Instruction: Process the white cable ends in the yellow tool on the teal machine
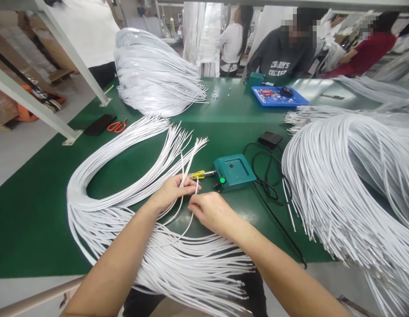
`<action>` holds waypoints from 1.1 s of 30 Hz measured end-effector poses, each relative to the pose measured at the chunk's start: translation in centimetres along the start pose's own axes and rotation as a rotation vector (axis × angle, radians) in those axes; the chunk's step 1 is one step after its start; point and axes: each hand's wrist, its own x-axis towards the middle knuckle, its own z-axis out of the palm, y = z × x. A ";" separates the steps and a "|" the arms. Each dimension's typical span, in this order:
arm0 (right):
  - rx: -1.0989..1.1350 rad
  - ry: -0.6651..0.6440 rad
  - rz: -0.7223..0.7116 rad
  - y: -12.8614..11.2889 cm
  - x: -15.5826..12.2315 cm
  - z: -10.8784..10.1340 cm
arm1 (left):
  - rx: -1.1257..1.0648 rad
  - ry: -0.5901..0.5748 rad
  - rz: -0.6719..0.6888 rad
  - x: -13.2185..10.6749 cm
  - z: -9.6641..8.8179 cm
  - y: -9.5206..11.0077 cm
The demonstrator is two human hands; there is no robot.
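Note:
Both my hands are together over the green table, just left of a teal bench device [235, 169] with a lit green button. A yellow-handled tip [197, 175] juts from the device toward my left hand. My left hand [178, 188] is closed on white cables, some rising above its fingers. My right hand [209, 210] pinches a single white cable [191, 224], whose end stands up beside the fingertips. Beneath my forearms lies a large looped bundle of white cables [102, 198], its ends fanned toward the device and the table's front edge.
Another cable bundle [155, 70] lies at the back left, and a big pile [339, 176] fills the right. Black cords [270, 176] run from the device near a black pedal-like block [270, 139]. Orange scissors [117, 126], a dark phone [100, 125] and a blue tray [280, 100] sit farther back. Several people stand behind.

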 end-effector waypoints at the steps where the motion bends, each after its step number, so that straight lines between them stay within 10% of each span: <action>1: 0.033 -0.004 -0.012 0.0 0.4 -0.2 | -0.057 0.009 0.003 0.0 -0.2 0.0; 6: 0.211 -0.046 -0.020 1.4 2.4 -2.5 | -0.076 0.144 0.029 0.4 -0.9 0.0; 9: 0.325 0.170 0.124 2.5 4.2 -3.4 | 0.031 0.222 0.062 0.7 -1.2 0.0; 17: 0.870 0.324 0.166 3.8 6.7 0.6 | 0.123 0.240 0.062 0.8 -1.7 -0.3; 33: 0.896 0.385 0.166 4.3 6.7 1.9 | 0.059 0.199 0.073 0.7 -1.7 0.2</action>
